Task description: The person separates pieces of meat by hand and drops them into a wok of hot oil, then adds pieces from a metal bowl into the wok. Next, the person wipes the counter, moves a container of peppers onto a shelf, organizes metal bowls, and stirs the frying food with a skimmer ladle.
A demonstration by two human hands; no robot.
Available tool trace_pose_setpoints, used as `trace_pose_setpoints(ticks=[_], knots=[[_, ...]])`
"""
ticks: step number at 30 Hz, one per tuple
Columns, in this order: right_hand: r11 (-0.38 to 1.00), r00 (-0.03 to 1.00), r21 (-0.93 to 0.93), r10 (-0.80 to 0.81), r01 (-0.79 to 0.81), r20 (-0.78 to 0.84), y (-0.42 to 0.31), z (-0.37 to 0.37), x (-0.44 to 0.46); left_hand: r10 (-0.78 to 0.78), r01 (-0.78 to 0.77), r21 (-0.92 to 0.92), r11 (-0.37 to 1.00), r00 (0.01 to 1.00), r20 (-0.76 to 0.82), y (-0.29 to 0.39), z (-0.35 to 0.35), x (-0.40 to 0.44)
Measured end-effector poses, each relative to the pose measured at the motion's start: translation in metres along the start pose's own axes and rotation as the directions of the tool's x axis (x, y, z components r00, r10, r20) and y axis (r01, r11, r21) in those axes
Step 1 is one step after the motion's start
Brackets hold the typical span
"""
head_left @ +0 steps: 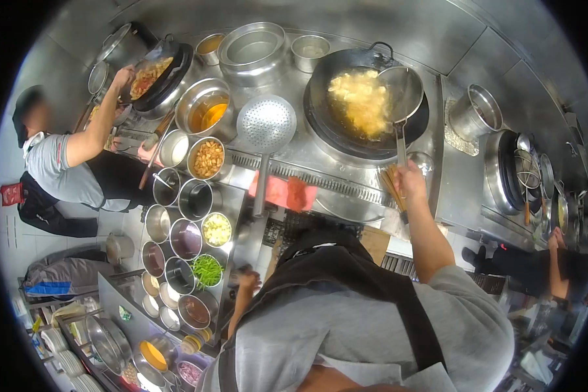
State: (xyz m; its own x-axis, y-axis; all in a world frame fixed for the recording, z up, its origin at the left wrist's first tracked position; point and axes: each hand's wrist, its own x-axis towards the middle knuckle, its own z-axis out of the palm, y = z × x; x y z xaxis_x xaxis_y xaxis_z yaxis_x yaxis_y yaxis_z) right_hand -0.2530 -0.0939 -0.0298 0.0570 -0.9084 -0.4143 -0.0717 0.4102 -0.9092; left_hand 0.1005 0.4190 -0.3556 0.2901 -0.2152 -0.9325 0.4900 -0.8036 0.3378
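Note:
My right hand [410,179] is wrapped round the handle of a large metal ladle [405,98]. The ladle's bowl is over the right side of a black wok [317,98]. Pale yellow pieces of food [362,98] bubble in the wok. Just below my right hand lies a bamboo brush [392,186]. My left hand [248,281] hangs low at my left side, beside the edge of the ingredient counter; its fingers are too small and blurred to make out. A perforated skimmer [266,124] rests on the stove left of the wok, its handle towards me.
Steel pots [251,52] stand behind the skimmer. At left are a pot of orange liquid [206,114], browned cubes [209,159], chopped greens [207,271] and several containers. A co-worker [65,157] cooks at the left wok; another person [536,264] stands far right.

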Motion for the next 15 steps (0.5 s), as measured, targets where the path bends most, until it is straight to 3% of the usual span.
trace_pose_setpoints(ticks=[2,3,4,5,6,8,9,14,15], knots=[[0.979,0.991,0.204,0.003,-0.030,0.131,0.016,0.006,-0.001,-0.017,0.021,0.103,0.995,0.999,-0.040,-0.010,-0.001,-0.001],[0.978,0.985,0.202,0.011,-0.046,0.170,0.020,0.007,-0.003,0.216,-0.210,0.461,0.862,0.976,0.039,-0.019,-0.008,0.005],[0.978,0.984,0.204,0.010,-0.047,0.178,0.021,0.008,-0.008,0.389,-0.398,0.728,0.558,0.901,0.194,-0.020,-0.011,0.002],[0.969,0.983,0.235,0.031,-0.074,0.179,0.021,0.009,-0.016,0.466,-0.507,0.850,0.144,0.792,0.394,-0.020,-0.013,-0.005],[0.959,0.982,0.266,0.052,-0.100,0.179,0.021,0.009,-0.024,0.467,-0.502,0.852,0.148,0.795,0.387,-0.021,-0.018,-0.005],[0.952,0.979,0.289,0.038,-0.096,0.198,0.024,0.002,-0.040,0.395,-0.325,0.945,-0.042,0.863,0.315,-0.024,-0.030,0.000],[0.957,0.980,0.280,0.021,-0.077,0.195,0.021,-0.003,-0.050,0.397,-0.325,0.945,-0.039,0.863,0.313,-0.025,-0.037,0.001],[0.984,0.988,0.180,-0.037,0.009,0.151,0.005,-0.021,-0.096,0.717,-0.680,0.721,0.137,0.570,0.401,0.009,-0.091,0.003],[0.987,0.985,0.161,-0.051,0.024,0.167,0.003,-0.025,-0.101,0.695,-0.633,0.771,-0.071,0.523,0.493,0.019,-0.083,-0.005]])
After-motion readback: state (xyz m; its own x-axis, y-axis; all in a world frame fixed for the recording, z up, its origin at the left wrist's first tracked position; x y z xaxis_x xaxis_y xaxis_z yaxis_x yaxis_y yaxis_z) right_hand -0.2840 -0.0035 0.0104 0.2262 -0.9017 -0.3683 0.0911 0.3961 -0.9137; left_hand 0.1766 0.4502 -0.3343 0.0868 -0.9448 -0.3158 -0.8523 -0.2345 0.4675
